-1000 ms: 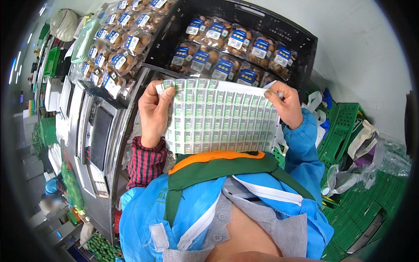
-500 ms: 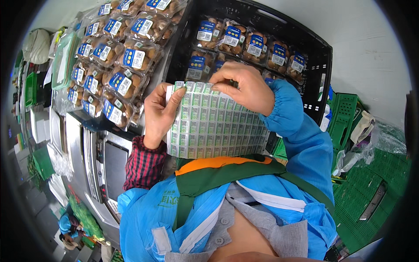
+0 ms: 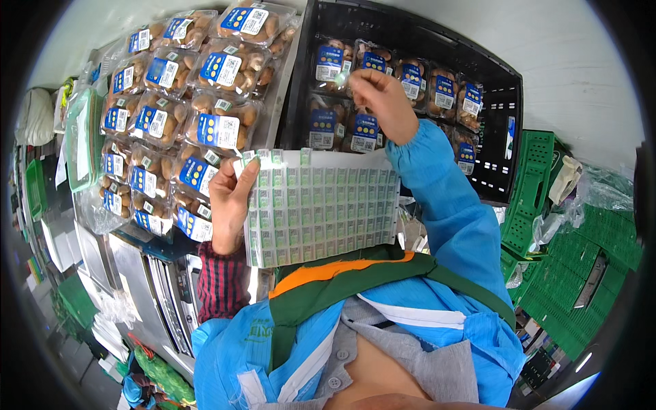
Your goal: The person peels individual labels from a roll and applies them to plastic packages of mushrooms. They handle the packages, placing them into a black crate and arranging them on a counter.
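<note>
My left hand (image 3: 231, 198) pinches the upper left corner of a sheet of stickers (image 3: 321, 212), thumb on its front. Rows of small green-and-white labels with square codes cover the sheet. Along its top, bare white backing shows, with a few labels left toward the left. Over the black crate (image 3: 502, 109), my right hand (image 3: 386, 102) has its fingertips pinched on a small sticker (image 3: 342, 77). That hand is above clear packs of mushrooms (image 3: 333, 60) with blue-and-white labels. Whether it holds more than one sticker I cannot tell.
To the left, mushroom packs (image 3: 220, 68) are stacked in rows on a metal surface. Green plastic crates (image 3: 529, 184) stand at the right, with clear plastic film (image 3: 567, 219) beside them. A white wall (image 3: 547, 61) rises behind the black crate.
My right hand has left the sheet's top edge and moved up over the black crate with a sticker. Most of the top row is off the sheet, which has dropped slightly left.
</note>
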Demonstrator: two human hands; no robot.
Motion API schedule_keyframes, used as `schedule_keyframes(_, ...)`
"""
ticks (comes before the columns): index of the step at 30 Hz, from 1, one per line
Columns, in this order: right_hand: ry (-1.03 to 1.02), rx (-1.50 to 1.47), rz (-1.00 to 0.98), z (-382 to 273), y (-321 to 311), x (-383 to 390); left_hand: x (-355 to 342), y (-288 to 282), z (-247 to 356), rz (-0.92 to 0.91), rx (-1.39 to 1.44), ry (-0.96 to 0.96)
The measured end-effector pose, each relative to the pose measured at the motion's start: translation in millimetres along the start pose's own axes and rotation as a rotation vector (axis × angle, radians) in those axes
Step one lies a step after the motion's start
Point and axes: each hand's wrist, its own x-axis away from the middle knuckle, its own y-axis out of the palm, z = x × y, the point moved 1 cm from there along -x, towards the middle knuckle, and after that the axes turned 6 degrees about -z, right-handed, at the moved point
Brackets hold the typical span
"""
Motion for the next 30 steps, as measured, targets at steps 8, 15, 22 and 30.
schedule_keyframes(8,0.100,-0.246,0.553,87.2,-9.0,-138.8,17.1,-12.0,12.4,0.161,-0.185,0.045)
schedule_keyframes(15,0.171,0.138,0.858,108.9,7.0,-176.3,15.2,-16.4,8.5,0.180,-0.122,0.060)
schedule_keyframes(22,-0.040,0.501,0.651,176.7,-27.2,-214.5,6.3,-18.3,10.6,0.155,-0.097,0.047)
schedule_keyframes(30,-0.141,0.368,0.347,103.3,-37.7,-172.2,-12.0,-14.9,6.2,0.040,-0.115,0.004)
